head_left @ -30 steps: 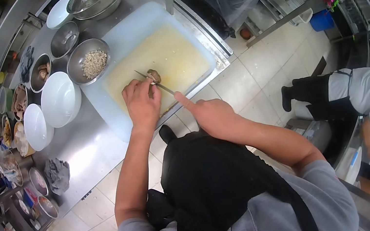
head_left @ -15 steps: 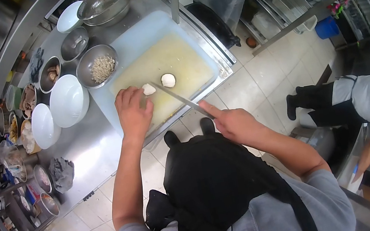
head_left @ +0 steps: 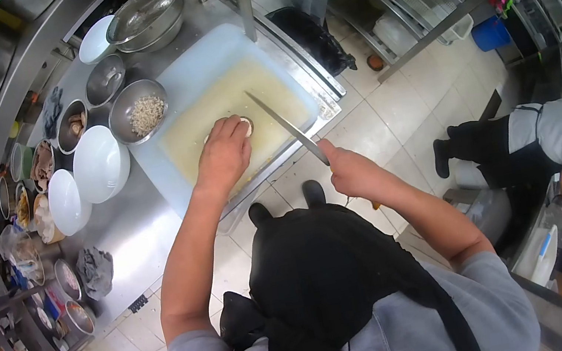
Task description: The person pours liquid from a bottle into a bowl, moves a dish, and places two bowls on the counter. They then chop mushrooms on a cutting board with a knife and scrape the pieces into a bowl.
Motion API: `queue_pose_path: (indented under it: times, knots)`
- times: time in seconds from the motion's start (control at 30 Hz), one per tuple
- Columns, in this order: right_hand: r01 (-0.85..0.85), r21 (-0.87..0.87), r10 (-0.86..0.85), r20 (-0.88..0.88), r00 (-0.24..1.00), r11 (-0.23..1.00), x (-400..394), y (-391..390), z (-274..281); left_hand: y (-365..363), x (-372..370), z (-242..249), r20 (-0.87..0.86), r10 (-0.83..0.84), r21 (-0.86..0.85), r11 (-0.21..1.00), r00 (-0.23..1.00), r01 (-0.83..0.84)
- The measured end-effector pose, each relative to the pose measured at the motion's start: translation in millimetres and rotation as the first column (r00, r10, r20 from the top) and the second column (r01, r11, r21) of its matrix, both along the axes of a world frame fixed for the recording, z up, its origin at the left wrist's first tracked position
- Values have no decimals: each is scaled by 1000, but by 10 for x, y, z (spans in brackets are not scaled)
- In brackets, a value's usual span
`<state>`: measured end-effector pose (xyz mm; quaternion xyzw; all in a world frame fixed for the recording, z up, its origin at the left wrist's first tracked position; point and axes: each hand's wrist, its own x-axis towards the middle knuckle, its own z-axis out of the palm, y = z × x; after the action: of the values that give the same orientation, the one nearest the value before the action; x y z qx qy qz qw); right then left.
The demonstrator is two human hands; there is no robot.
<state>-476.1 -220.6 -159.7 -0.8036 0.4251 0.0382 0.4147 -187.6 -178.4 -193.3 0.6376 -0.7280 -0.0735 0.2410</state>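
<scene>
My left hand rests on the yellowed cutting board, fingers bent over a pale mushroom with a brown rim. Most of that mushroom is under the fingers, and a sliver of something pale shows at their left side. In my right hand is the handle of a long kitchen knife. Its blade slants up and left across the board, apart from the mushroom, with the tip over the board's middle. A steel bowl holding small chopped pale bits stands at the board's left edge.
White bowls and a smaller steel bowl with brown pieces stand left on the steel counter. Large steel bowls are stacked at the back. A grey cloth lies lower left. A co-worker stands at the right.
My left hand has shifted right, from the pale chunk onto the round mushroom. The knife has swung right and away from between the two pieces, its tip now farther up the board.
</scene>
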Motion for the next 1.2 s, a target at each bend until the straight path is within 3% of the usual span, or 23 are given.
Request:
queue_pose_path:
  times: [0.1, 0.23, 0.3, 0.47, 0.73, 0.8, 0.9, 1.13, 1.2]
  knots:
    - [-71, -105, 56, -138, 989, 992, 80, 17, 213, -19, -21, 14, -12, 8, -3, 1000, 1000, -8]
    - [-121, -134, 100, -151, 983, 984, 191, 86, 196, -6, -34, -29, -41, 17, -37, 999, 999, -19]
    - [-205, -260, 176, -132, 976, 944, 207, 90, -27, -22, -38, -46, 6, 7, -90, 996, 1000, -7]
    - [-226, -244, 186, -179, 966, 943, 302, 166, 300, -25, 5, -85, 8, -49, -108, 993, 999, 50]
    - [-230, -230, 184, -207, 961, 946, 303, 141, 368, -32, -1, -124, -75, -36, -118, 993, 997, 27]
    - [-117, -99, 108, -90, 990, 988, 268, 32, 254, -14, 3, -113, -138, 9, -96, 995, 990, -22]
    - [-59, -5, 58, -84, 995, 998, 242, -22, 166, -14, 13, -84, -214, 77, -23, 996, 974, -84]
    - [53, 84, -47, -76, 996, 995, 233, -62, 138, -125, 23, 20, -185, 93, 106, 992, 978, -74]
    - [86, 190, -92, 20, 996, 978, 232, -129, 83, -64, 18, -8, -203, 110, 192, 979, 973, -71]
